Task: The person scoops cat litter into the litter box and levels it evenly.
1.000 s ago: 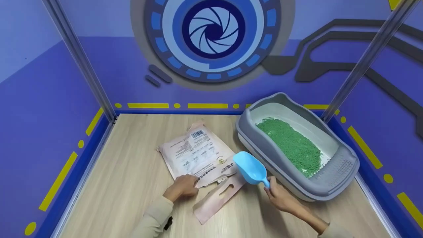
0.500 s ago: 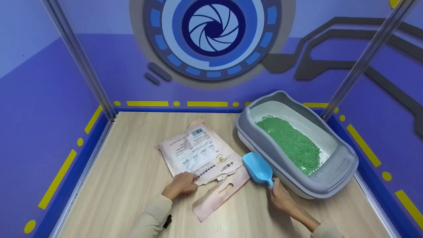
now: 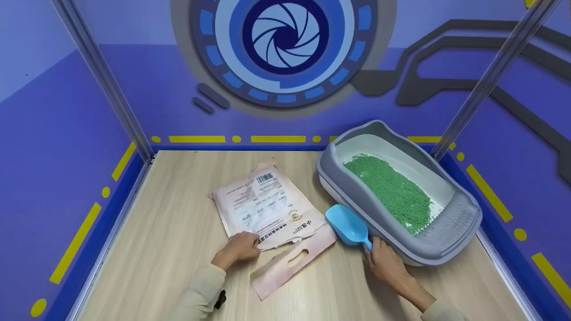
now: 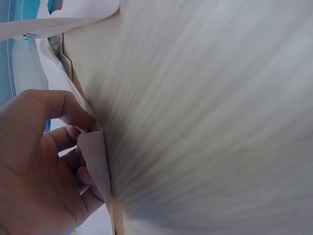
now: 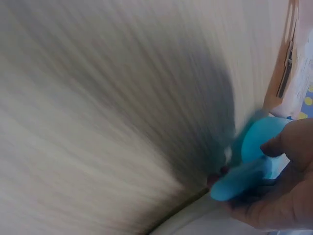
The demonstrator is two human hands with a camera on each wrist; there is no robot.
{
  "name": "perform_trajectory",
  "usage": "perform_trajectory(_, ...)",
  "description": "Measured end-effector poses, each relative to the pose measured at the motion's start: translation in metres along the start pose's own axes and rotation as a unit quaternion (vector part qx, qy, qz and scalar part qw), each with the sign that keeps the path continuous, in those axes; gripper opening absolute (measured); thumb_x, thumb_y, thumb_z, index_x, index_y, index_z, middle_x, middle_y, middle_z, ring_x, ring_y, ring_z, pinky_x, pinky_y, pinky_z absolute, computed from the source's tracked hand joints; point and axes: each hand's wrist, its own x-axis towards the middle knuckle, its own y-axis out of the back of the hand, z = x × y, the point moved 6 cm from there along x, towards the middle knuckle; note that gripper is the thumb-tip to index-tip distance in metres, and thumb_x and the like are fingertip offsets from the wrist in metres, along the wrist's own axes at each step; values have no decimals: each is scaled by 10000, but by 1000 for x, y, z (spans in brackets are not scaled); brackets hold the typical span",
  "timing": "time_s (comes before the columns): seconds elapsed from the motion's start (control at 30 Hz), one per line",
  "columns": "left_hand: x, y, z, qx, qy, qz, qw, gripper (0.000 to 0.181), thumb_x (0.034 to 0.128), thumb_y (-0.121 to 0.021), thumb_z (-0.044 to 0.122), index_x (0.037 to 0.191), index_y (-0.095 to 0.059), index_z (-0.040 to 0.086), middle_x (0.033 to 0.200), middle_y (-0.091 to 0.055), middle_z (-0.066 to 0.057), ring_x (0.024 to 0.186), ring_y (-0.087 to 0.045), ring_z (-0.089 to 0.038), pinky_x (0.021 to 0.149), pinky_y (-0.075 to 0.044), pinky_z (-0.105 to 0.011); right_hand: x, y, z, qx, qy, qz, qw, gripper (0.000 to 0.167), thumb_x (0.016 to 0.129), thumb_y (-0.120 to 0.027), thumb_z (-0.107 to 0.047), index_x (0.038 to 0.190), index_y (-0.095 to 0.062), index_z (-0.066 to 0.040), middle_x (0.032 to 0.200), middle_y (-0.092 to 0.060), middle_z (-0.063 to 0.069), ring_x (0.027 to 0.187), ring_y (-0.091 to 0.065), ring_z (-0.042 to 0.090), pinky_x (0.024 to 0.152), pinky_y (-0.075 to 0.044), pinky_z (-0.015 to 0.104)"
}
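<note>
In the head view, a pale pink printed bag [image 3: 272,207] lies flat on the table, torn along its near edge. My left hand [image 3: 238,250] grips its near-left corner. From the left wrist view, thumb and fingers [image 4: 73,110] pinch the bag's edge [image 4: 95,156]. A torn-off strip [image 3: 290,265] with a handle slot lies just in front of the bag. My right hand [image 3: 387,263] holds a light blue scoop [image 3: 348,225] by its handle, beside the litter box [image 3: 328,178]. The scoop's bowl faces up, with nothing visible inside. Green litter [image 3: 388,189] covers much of the box's floor.
The grey-rimmed box stands at the table's back right, close to the back wall [image 3: 285,143]. Metal posts [image 3: 102,80] rise at both back corners. Bare wood tabletop [image 3: 169,209] extends left of the bag.
The scoop has moved right, away from over the bag's edge and nearer the box. The left hand keeps its grip on the bag and has shifted slightly left, with the strip.
</note>
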Motion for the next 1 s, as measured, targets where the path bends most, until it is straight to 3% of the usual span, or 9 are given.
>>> perform_trajectory(0.13,-4,1,-1,-51,-81,-55,9999,185,686,-572,70,634,-412,147,607,-344,84,552,-316,-104,505,-224,-263,-7,13,-15,-620,494,367,9962,428,841,-777,-78,1142,-547,121,904,-573,208,791,-600,391,648,-506,524)
perform_trajectory(0.3,-6,3,-2,-63,20,-142,9999,172,692,-577,77,644,-426,143,613,-373,74,563,-342,-114,518,-239,-267,-9,23,-49,-1470,1390,884,9753,351,734,-853,-125,938,-610,24,861,-567,160,784,-586,348,603,-503,460)
perform_trajectory(0.43,-7,5,0,-67,-11,-131,9999,184,713,-574,72,642,-420,144,618,-363,81,573,-343,-106,524,-237,-259,-2,8,-75,-1153,2020,253,9722,231,755,-822,-83,882,-636,-32,874,-586,106,812,-598,302,660,-517,436)
perform_trajectory(0.57,-9,8,0,-57,-134,-80,9999,219,731,-570,51,634,-391,130,610,-296,90,568,-309,-91,526,-218,-250,9,-17,-88,-457,1938,-358,9793,295,813,-772,-19,1075,-649,42,988,-638,148,885,-655,321,709,-557,450)
perform_trajectory(0.67,-10,10,-3,-1,-172,-47,9998,248,736,-577,41,631,-370,129,612,-256,87,567,-281,-91,528,-201,-251,18,-31,-91,-221,1873,-209,9818,448,843,-731,21,1264,-585,71,1169,-645,222,1033,-679,374,787,-583,483)
perform_trajectory(0.73,-12,11,-6,17,-142,-49,9999,253,735,-582,47,626,-373,139,608,-269,89,567,-285,-86,527,-205,-247,22,-38,-93,-185,2059,-4,9784,513,830,-710,58,1322,-565,62,1278,-619,265,1151,-650,409,892,-568,499)
perform_trajectory(0.87,-14,13,-10,-96,-141,-62,9998,209,733,-592,46,629,-424,115,617,-327,82,578,-324,-88,530,-231,-244,29,-49,-99,-571,2756,401,9587,607,763,-671,98,1359,-575,30,1373,-594,261,1273,-589,418,1019,-513,500)
perform_trajectory(1.0,-17,16,-9,-371,-226,-286,9986,123,743,-621,52,686,-513,60,659,-398,74,614,-372,-91,562,-274,-240,35,-52,-105,-865,3177,609,9423,510,764,-653,101,1266,-631,13,1302,-646,221,1209,-633,383,987,-529,473)
